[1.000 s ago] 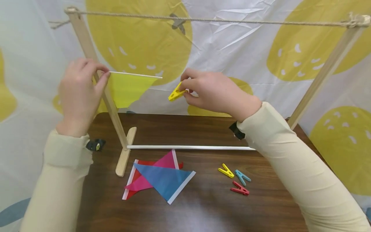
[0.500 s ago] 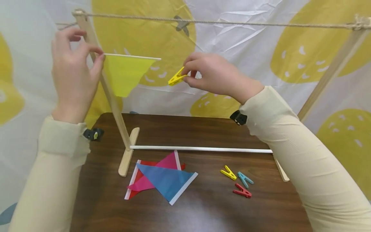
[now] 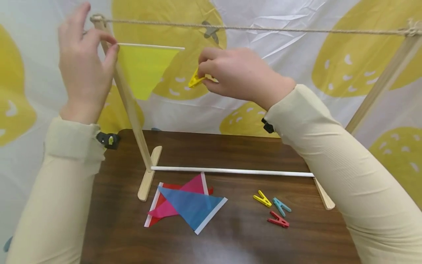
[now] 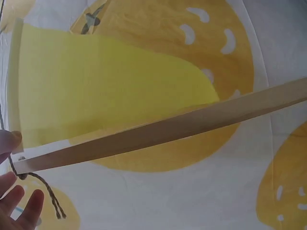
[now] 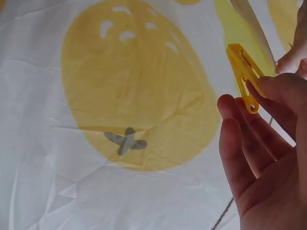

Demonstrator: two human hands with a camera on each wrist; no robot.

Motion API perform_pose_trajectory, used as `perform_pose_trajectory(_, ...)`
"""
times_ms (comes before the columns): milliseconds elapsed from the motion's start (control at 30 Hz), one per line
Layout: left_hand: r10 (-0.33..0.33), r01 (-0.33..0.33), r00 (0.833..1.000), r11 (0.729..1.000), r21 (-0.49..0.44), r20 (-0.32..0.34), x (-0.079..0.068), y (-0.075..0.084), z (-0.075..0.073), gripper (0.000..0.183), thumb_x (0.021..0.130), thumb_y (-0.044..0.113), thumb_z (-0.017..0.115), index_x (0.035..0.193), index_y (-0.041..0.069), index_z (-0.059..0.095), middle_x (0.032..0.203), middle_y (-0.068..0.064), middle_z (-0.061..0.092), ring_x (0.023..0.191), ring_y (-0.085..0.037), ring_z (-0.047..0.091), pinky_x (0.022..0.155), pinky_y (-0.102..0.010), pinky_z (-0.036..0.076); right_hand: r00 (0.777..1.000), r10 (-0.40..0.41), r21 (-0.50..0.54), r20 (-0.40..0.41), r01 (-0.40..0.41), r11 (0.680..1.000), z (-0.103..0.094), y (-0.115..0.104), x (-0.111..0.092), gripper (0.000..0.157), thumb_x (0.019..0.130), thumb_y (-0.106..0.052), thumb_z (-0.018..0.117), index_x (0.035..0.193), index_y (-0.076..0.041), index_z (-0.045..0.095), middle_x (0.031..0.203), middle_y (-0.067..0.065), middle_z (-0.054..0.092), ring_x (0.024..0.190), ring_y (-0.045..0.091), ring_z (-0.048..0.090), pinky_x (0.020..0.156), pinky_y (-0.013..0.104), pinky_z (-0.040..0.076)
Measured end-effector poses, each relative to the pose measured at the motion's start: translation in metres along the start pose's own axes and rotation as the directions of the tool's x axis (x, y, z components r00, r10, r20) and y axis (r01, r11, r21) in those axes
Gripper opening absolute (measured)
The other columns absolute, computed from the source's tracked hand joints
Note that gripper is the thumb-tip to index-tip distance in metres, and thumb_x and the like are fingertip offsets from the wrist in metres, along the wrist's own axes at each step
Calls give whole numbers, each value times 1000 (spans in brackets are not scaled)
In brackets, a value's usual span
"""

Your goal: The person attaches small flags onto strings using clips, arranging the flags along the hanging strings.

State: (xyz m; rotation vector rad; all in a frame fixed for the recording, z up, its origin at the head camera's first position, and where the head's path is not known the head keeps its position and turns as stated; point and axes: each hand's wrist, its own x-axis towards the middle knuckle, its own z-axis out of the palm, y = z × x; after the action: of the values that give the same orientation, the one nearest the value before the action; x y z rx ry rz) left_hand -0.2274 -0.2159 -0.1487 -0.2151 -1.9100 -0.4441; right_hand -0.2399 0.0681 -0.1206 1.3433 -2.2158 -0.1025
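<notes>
My left hand (image 3: 86,62) pinches one end of the white top strip of a yellow pennant (image 3: 143,69) between thumb and forefinger, its other fingers spread upward. The pennant hangs below the rope (image 3: 250,28), in front of the left wooden post (image 3: 130,106). In the left wrist view the pinched strip corner is close to the rope knot (image 4: 21,175) at the post's end. To the right of the pennant, my right hand (image 3: 239,71) pinches a yellow clothespin (image 3: 195,79) between thumb and fingers. The same clothespin (image 5: 244,76) shows at the fingertips in the right wrist view.
On the brown table (image 3: 148,245) lie overlapping blue (image 3: 194,205), pink (image 3: 192,185) and red (image 3: 161,201) pennants. Further right are yellow (image 3: 262,200), blue (image 3: 281,206) and red (image 3: 278,220) clothespins. A white rod (image 3: 230,171) joins the stand's feet; the right post (image 3: 382,84) rises behind my right arm.
My left hand has raised the yellow pennant toward the rope. My right hand has risen too, still pinching the yellow clothespin. The head view has shifted slightly.
</notes>
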Motion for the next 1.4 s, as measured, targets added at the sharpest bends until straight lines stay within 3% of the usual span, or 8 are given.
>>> perform_pose_trajectory(67, -32, 32, 999, 999, -4, 7, 2, -1, -2, 20, 86, 13, 56, 86, -5, 63, 136, 6, 39, 126, -10, 28, 103, -20, 14, 1000, -1, 1, 2, 1, 1000, -2, -2, 5, 20, 83, -11, 49, 93, -10, 66, 100, 2, 56, 65, 19, 53, 53, 34, 41)
perform_pose_trajectory(367, -32, 32, 998, 999, 19, 49, 4, -11, -12, 19, 86, 13, 55, 90, -3, 62, 130, 4, 46, 124, -8, 33, 102, -19, 16, 997, 23, 44, -71, -20, 999, -7, -6, 23, 23, 79, -6, 48, 94, -8, 66, 104, 3, 55, 70, 20, 53, 60, 34, 43)
perform_pose_trajectory(767, -39, 39, 999, 999, 15, -1, 6, -7, -6, 21, 88, 15, 52, 92, -2, 61, 124, 5, 52, 113, -17, 42, 96, -25, 29, 988, 97, 62, -120, -90, 994, -11, -5, 37, 22, 85, -14, 48, 98, -12, 66, 105, 0, 56, 76, 13, 53, 62, 30, 43)
perform_pose_trajectory(967, 50, -49, 998, 998, 33, -45, 3, -13, -1, 26, 92, 19, 45, 94, -2, 60, 124, 0, 53, 109, -23, 43, 92, -28, 34, 970, 133, 52, -205, -125, 991, -11, -10, 42, 25, 87, -19, 46, 101, -14, 66, 106, 0, 56, 74, 15, 51, 59, 31, 41)
perform_pose_trajectory(1267, 13, -12, 998, 1000, 12, -67, 5, -7, 2, 30, 93, 24, 43, 97, -1, 60, 121, 2, 54, 105, -22, 44, 86, -26, 34, 934, 213, 88, -287, -196, 977, -17, -14, 52, 26, 90, -28, 47, 104, -14, 64, 106, -3, 58, 94, 11, 53, 76, 26, 43)
perform_pose_trajectory(1400, -54, 54, 997, 999, -2, -60, 7, -1, 4, 28, 93, 23, 44, 99, 0, 60, 120, 3, 55, 105, -19, 44, 86, -25, 34, 924, 236, 85, -302, -220, 972, -17, -14, 55, 25, 90, -29, 47, 105, -16, 63, 105, -5, 59, 94, 10, 54, 75, 26, 43)
